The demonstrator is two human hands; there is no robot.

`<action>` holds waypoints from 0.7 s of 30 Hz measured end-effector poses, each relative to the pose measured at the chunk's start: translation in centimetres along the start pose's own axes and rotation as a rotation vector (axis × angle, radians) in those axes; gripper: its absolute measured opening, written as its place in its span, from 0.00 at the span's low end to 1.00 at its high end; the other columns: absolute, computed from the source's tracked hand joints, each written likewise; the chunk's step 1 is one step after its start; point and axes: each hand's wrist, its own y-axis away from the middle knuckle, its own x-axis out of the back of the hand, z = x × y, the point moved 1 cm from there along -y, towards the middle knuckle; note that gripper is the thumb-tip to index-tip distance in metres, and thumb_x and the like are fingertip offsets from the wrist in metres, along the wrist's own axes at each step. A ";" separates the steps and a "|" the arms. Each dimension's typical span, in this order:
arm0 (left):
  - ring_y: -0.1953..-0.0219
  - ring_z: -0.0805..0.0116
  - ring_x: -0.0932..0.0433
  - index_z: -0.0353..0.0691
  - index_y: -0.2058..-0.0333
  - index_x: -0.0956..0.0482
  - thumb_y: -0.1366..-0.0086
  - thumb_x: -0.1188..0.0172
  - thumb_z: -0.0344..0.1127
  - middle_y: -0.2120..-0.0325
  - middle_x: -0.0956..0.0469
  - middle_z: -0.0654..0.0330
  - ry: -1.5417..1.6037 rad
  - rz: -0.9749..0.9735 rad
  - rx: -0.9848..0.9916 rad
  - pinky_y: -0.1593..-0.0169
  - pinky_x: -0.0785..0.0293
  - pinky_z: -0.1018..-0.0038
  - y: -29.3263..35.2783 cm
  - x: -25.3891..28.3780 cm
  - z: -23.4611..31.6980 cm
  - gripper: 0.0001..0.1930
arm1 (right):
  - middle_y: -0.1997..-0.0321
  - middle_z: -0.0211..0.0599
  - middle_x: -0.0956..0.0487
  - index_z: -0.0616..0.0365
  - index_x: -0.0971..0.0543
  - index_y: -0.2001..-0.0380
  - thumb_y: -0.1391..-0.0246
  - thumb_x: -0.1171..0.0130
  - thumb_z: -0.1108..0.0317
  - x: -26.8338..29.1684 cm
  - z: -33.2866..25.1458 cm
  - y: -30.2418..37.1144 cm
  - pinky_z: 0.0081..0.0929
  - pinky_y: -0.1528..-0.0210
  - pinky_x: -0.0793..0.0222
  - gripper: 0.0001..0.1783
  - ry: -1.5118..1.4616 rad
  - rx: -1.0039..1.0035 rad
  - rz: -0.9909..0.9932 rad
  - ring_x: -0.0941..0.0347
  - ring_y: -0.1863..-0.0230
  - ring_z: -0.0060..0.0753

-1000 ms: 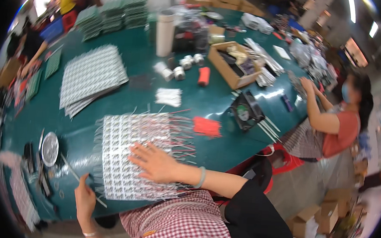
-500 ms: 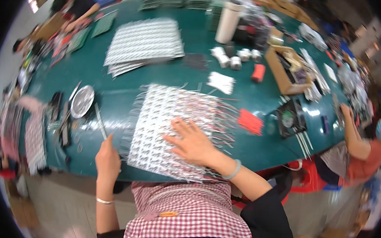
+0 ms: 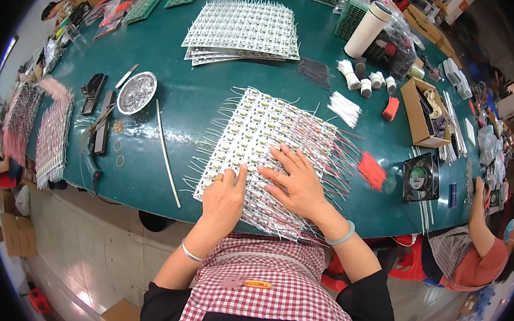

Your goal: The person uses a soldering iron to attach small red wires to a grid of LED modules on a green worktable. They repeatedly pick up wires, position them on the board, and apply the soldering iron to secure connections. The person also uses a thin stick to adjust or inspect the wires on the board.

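Potentially, drag from the spread right hand (image 3: pixel 298 186) or curled, forefinger-extended left hand (image 3: pixel 223 201) could bend wires (image 3: pixel 315 135) on the panel (image 3: pixel 252 119).

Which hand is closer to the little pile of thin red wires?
Right. The right hand is left of the red wires; the left hand is farther left.

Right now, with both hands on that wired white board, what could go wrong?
The right hand lies over loose red and white wires, so it might bend or snag some. The board's near edge sits close to the edge of the table; wires there could catch on the checked apron.
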 end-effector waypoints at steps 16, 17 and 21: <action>0.63 0.55 0.24 0.43 0.46 0.17 0.49 0.44 0.16 0.59 0.21 0.53 0.102 0.123 0.121 0.63 0.25 0.65 5.1 1.2 -0.5 0.29 | 0.29 0.43 0.32 0.36 0.19 0.44 0.43 0.37 0.54 -0.1 -0.4 -0.3 0.55 0.27 0.49 0.22 -0.031 -0.011 -0.003 0.40 0.27 0.53; 0.63 0.55 0.25 0.46 0.46 0.17 0.49 0.43 0.17 0.58 0.22 0.54 0.092 0.133 0.130 0.64 0.26 0.65 5.4 1.2 -0.2 0.30 | 0.29 0.43 0.32 0.36 0.19 0.44 0.43 0.37 0.54 -0.2 -0.2 -0.3 0.55 0.27 0.49 0.22 -0.038 -0.007 0.000 0.41 0.27 0.53; 0.64 0.57 0.26 0.47 0.44 0.18 0.50 0.43 0.20 0.56 0.22 0.54 0.063 0.140 0.140 0.64 0.27 0.67 5.8 1.8 -1.2 0.31 | 0.28 0.42 0.32 0.36 0.19 0.44 0.42 0.38 0.54 -0.1 -0.1 -0.3 0.55 0.26 0.49 0.22 -0.054 -0.014 -0.009 0.42 0.26 0.52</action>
